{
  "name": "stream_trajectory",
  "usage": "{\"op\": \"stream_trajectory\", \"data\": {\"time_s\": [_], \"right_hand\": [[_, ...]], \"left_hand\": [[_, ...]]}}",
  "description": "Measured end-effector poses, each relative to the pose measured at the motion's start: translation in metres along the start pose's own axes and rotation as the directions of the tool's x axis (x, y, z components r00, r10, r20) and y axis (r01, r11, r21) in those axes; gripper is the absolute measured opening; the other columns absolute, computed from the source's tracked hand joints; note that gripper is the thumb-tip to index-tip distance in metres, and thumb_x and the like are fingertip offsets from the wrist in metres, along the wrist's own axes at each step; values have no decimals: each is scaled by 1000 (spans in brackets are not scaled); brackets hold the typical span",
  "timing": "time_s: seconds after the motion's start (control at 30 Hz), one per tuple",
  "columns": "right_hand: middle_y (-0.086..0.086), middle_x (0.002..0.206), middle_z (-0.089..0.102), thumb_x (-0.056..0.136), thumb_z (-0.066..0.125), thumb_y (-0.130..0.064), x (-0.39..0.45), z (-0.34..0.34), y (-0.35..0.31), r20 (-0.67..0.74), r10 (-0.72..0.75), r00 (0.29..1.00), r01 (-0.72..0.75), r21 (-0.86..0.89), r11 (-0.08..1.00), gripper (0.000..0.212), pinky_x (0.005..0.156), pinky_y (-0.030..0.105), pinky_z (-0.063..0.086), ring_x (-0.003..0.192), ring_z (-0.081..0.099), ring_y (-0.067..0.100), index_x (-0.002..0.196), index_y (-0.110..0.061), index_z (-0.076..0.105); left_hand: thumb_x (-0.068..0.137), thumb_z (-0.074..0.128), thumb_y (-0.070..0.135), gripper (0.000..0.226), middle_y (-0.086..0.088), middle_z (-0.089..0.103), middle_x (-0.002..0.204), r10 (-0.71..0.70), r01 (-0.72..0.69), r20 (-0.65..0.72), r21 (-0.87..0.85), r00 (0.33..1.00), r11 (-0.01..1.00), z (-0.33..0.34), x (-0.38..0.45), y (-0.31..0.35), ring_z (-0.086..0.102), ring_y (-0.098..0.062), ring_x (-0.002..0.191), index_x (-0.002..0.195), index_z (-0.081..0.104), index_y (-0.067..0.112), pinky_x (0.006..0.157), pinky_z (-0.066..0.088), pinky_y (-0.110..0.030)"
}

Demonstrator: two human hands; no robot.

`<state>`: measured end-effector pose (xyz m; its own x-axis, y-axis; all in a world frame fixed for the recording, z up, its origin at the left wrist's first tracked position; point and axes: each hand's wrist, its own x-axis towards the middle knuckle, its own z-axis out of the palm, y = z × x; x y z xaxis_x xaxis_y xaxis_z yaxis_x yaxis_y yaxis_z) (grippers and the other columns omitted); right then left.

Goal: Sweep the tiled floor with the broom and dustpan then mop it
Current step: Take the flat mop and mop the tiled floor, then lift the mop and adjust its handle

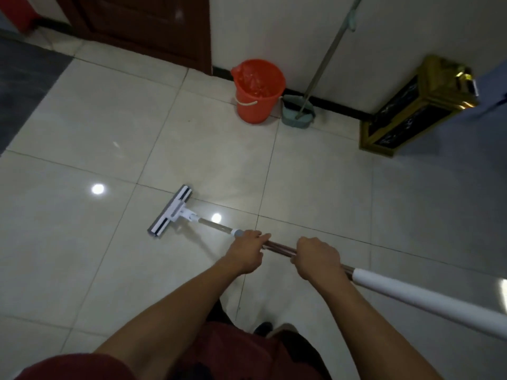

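Observation:
I hold a flat mop with both hands. Its white and grey head (170, 211) lies flat on the pale tiled floor (82, 127), left of centre. The metal pole (277, 246) runs back to the right and ends in a white sleeve (417, 297). My left hand (248, 252) grips the pole lower down, near a grey collar. My right hand (318, 259) grips it higher up, just before the white sleeve. A broom (323, 64) stands in a grey-green dustpan (297, 111), leaning against the far wall.
An orange bucket (259, 90) stands by the wall beside the dustpan. A gold and black bin (417, 105) sits at the right wall. A dark wooden door (148, 26) is at the back left, and darker flooring (24, 86) lies at the far left.

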<state>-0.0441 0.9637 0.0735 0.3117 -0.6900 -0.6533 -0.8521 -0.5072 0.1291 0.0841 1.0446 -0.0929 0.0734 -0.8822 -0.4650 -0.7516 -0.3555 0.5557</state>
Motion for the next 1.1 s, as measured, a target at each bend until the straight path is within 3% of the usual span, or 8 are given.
{"op": "stream_trajectory", "data": {"time_s": [0.3,0.43,0.57,0.63,0.7,0.8,0.97,1.1], "right_hand": [[4,112,63,93,57,-16,72,-102,17,-232,-174,957,112,-259,959,24,88,39,38,104,59,26,117,-20,58],[6,105,68,88,59,-12,110,-131,37,-515,-384,766,291,-253,922,32,90,43,39,99,57,28,119,-19,63],[0,95,71,83,67,-11,141,-144,61,-704,-403,585,538,-35,842,29,84,38,50,89,62,24,111,-17,71],[0,103,72,89,64,-13,153,-149,69,-706,-318,633,565,141,813,26,83,38,53,94,63,22,113,-17,72],[-2,108,71,96,59,-22,168,-157,74,-593,-124,795,465,467,752,26,89,35,53,98,63,16,119,-17,70],[-6,107,66,96,60,-33,196,-176,77,-332,72,941,253,826,505,44,86,21,46,99,61,7,138,-20,55],[-9,116,65,91,67,-39,239,-228,41,-322,23,946,303,909,286,51,75,8,42,101,61,-2,139,-29,51],[-10,97,72,91,66,-38,267,-273,3,-395,15,918,376,884,279,21,80,24,54,91,68,3,108,-26,68]], "left_hand": [[99,58,29,23,-3,66,118,-28,28,-134,-6,991,1000,-80,96,19,61,-26,106,122,60,25,82,49,-37],[99,57,30,21,-2,66,113,-116,102,-182,-84,976,991,-116,145,30,61,-27,102,119,59,25,80,51,-41],[99,57,32,21,-2,69,108,-188,163,-193,-140,963,977,-145,183,35,63,-28,100,119,61,25,81,53,-43],[100,55,32,20,-2,69,104,-223,193,-217,-154,950,969,-158,198,36,63,-28,97,117,62,26,79,53,-42],[100,54,34,19,-1,69,102,-253,220,-245,-155,936,963,-171,211,36,62,-27,95,115,62,27,75,51,-39],[101,53,35,22,-2,68,103,-301,252,-269,-203,915,946,-195,228,31,62,-26,94,120,60,26,73,48,-37],[98,54,37,23,-2,67,97,-341,251,-273,-316,900,915,-235,248,9,62,-26,88,118,57,27,74,51,-40],[97,56,39,21,3,65,95,-311,192,-287,-376,906,907,-266,257,-17,61,-22,85,117,55,30,76,50,-40]]}}
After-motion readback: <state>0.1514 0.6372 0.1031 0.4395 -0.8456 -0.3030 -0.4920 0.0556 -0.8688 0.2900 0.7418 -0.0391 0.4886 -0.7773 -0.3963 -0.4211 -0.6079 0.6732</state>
